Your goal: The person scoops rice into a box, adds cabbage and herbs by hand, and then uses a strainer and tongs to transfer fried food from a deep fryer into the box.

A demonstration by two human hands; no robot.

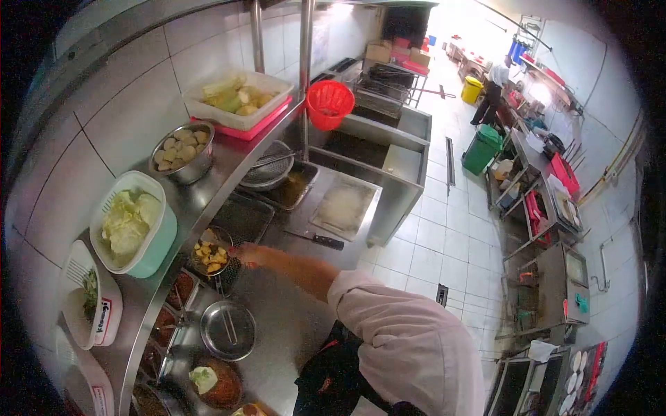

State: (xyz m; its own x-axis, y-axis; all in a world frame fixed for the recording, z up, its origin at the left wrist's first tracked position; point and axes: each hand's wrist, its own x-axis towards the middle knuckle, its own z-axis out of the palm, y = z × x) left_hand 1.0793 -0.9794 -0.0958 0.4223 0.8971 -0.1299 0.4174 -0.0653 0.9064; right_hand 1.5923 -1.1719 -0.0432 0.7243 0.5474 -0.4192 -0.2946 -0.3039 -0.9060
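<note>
My right arm in a white sleeve reaches left across the steel counter (281, 326). My right hand (243, 256) is closed at the edge of a round metal bowl (223, 234); its fingertips are small and partly hidden. Yellow-brown chunks of food (209, 257) fill the bowl, which is over a dark perforated tray (243, 216). Nearer to me is a round steel dish (227, 330) with a pair of thin, light sticks across it. Beside that dish, a bowl of reddish-brown food (225, 390) has a pale green leafy piece on it. My left hand is out of view.
A steel shelf (229, 163) above the counter bears tubs of cabbage (128, 222), potatoes (182, 149) and corn (232, 93). A knife (316, 239) lies by a cutting board (343, 206). A red basket (330, 104) hangs at the post. Another person (494, 87) stands far back.
</note>
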